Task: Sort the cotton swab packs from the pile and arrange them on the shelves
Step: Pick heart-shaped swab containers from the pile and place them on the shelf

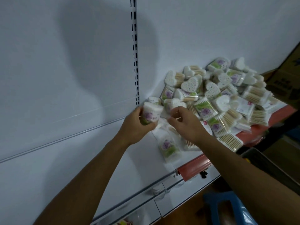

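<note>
Two bare forearms ran up from the bottom of my view and met near the centre. My left hand (138,125) was wrapped around one cotton swab pack (150,115), fingers and thumb curled round its sides, the pack upright with its purple flower label facing me. My right hand (186,124) sat just beside it at three o'clock, knuckles up, fingers bent down and pinching something thin and pale at their tips; blur kept me from telling what it was. Both wrists were angled inward toward each other. Directly below the hands, at six o'clock, a single pack (168,147) lay flat on the white shelf (48,176). From one to three o'clock spread the pile (224,95) of heart-shaped packs, heaped against the white back panel (65,46). The slotted upright (135,51) rose at twelve o'clock. A red price strip (194,166) edged the shelf at four o'clock, a blue stool (227,208) beneath it.
</note>
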